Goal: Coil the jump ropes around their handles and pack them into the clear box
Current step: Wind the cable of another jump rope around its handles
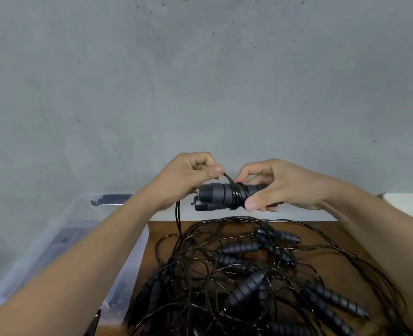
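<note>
Seen from my head, my right hand (pixel 280 186) grips the paired handles (pixel 221 194) and holds them level above the wooden table (pixel 157 230), with a few turns of black cord (pixel 177 215) wound round them. My left hand (pixel 186 177) pinches that cord between thumb and fingers, just above the handles. The tangled pile of jump ropes (pixel 244 275) lies on the table below, and the clear box (pixel 133 267) stands just left of it.

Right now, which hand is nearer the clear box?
Left. The left hand pinches the cord just beyond the far right corner of the clear box; the right hand grips the paired handles farther right.
</note>
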Motion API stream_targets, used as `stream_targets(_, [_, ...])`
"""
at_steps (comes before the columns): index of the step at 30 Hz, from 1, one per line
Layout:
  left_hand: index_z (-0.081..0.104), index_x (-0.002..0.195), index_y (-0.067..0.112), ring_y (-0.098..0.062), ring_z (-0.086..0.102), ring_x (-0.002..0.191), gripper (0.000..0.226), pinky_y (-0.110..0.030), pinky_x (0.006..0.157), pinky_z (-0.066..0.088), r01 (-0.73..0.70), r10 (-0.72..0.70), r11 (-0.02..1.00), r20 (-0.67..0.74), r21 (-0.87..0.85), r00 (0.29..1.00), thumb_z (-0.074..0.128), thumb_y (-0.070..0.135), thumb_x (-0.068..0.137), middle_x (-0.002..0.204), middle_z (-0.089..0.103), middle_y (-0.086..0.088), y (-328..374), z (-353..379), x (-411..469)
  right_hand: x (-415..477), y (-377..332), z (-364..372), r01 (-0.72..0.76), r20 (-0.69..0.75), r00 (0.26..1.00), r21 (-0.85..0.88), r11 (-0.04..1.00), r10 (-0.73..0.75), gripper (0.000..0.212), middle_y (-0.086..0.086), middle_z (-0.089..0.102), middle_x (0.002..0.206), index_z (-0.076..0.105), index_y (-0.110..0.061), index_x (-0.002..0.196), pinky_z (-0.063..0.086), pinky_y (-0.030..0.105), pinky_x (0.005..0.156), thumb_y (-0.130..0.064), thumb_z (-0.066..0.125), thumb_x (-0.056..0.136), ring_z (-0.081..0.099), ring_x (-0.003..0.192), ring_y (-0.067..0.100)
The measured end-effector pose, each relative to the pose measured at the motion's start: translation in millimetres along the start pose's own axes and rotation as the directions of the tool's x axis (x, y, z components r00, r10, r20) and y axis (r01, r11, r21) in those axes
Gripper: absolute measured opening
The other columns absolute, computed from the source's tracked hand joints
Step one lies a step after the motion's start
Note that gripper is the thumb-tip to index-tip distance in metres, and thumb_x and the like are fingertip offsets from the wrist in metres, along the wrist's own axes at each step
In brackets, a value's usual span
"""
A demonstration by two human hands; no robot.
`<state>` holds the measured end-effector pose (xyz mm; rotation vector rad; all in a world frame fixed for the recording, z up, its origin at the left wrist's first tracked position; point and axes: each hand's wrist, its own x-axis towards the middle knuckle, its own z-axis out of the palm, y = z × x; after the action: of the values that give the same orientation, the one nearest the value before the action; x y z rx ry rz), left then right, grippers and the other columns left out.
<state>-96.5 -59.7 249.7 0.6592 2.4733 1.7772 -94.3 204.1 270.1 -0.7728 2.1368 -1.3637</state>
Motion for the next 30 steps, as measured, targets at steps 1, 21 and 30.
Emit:
stream_targets(1, [0.065, 0.087, 0.003, -0.012, 0.047, 0.062, 0.021, -0.021, 0.057, 0.040, 0.022, -0.022, 0.999, 0.007, -0.038, 1.000, 0.069, 0.018, 0.101, 0.070, 0.058, 0.000, -5.2, 1.8, 0.5, 1.0, -0.8, -0.7, 0.033, -0.007, 0.999, 0.058, 0.998, -0.033, 0.033, 0.016, 0.071, 0.086, 0.074, -0.016, 0.109, 0.044, 0.027, 0.056, -0.018, 0.092, 0.081, 0.054, 0.065, 0.021])
stream_targets(21, [0.073, 0.097, 0.025, -0.011, 0.044, 0.046, 0.024, -0.028, 0.053, 0.035, -0.070, 0.016, 0.984, 0.302, 0.166, 0.953, 0.054, 0.033, 0.111, 0.050, 0.046, 0.011, -52.1, -18.9, -42.8, 38.5, 5.8, 79.2, -0.251, -0.759, 0.640, -0.350, 0.902, -0.116, 0.052, -0.020, 0.076, 0.104, 0.072, -0.042, 0.119, 0.052, 0.015, 0.078, -0.060, 0.092, 0.074, 0.069, 0.091, -0.003])
stream_targets(30, [0.078, 0.083, 0.024, -0.019, 0.033, 0.052, 0.023, -0.030, 0.055, 0.026, -0.129, 0.095, 0.988, 0.324, 0.084, 0.941, 0.071, 0.036, 0.101, 0.056, 0.037, 0.003, -45.2, -60.7, -13.4, 41.6, 11.6, 78.8, -0.404, -0.584, 0.809, -0.465, 0.788, 0.070, 0.055, -0.018, 0.074, 0.106, 0.068, -0.045, 0.120, 0.059, 0.033, 0.084, -0.066, 0.089, 0.075, 0.069, 0.093, 0.003])
